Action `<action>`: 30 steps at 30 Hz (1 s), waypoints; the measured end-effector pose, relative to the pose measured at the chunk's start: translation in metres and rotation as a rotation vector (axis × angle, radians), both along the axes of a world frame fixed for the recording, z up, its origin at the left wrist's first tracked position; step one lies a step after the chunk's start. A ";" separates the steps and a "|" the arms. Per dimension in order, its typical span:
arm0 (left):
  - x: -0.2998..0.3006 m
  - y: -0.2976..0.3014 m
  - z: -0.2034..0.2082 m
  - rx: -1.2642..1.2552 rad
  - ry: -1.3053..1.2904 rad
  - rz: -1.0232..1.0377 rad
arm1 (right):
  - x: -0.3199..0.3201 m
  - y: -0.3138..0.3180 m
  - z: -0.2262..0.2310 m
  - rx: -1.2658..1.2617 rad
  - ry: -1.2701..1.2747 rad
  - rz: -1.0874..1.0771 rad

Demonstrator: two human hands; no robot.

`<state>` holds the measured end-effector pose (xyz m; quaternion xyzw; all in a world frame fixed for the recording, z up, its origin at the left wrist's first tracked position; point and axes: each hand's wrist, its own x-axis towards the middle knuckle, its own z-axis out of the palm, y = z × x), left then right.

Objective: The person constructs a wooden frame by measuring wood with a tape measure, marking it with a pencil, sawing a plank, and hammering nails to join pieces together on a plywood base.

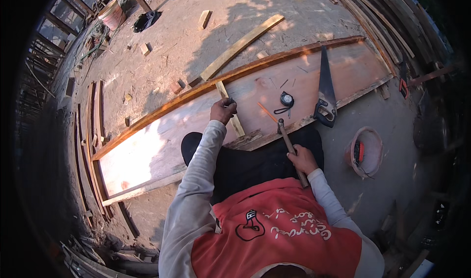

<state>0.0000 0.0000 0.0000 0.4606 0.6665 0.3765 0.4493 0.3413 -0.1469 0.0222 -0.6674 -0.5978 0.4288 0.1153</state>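
My right hand [303, 160] is wrapped round the wooden handle of a hammer [287, 139], its metal head tilted up over the near edge of a long wooden panel frame [171, 106]. A short wooden crosspiece [237, 124] spans the frame from the far rail toward the near one. Over its upper part, my left hand [223, 111] is closed in a pinch; a small dark thing shows at the fingertips, too small to name. On the panel to the right lie an orange pencil-like stick [267, 111], a tape measure [286, 99], a few nails [284, 83] and a handsaw [326, 86].
Beyond the frame, a loose plank [243, 46] lies on the ground, with wood offcuts [204, 19] scattered around. A pinkish bucket [365, 153] with a red item inside stands at right. Stacked boards [373, 18] line the far right; another bucket [112, 14] is far left.
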 end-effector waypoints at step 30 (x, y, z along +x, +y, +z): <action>-0.019 -0.031 -0.058 -0.330 0.126 -0.269 | -0.077 0.011 0.071 -0.157 0.274 0.099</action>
